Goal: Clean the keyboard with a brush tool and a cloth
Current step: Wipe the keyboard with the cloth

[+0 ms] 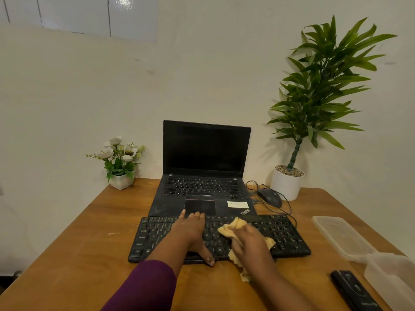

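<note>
Flower pot point(121, 182) at ten o'clock, plant pot point(286, 187) at two; left hand point(190, 230) flat on keyboard point(283, 234), right hand point(250, 242) grips cloth point(229, 228).

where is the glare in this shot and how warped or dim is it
Head view: glare spot on the glossy wall panel, top left; the wide-angle lens slants its seams and splays the table edges; dim warm light, the tall plant throwing a soft shadow on the wall; left keyboard legends readable.

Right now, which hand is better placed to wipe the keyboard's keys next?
Right. The right hand holds the yellow cloth on the keyboard; the left hand lies flat on the keys, with no cloth.
</note>
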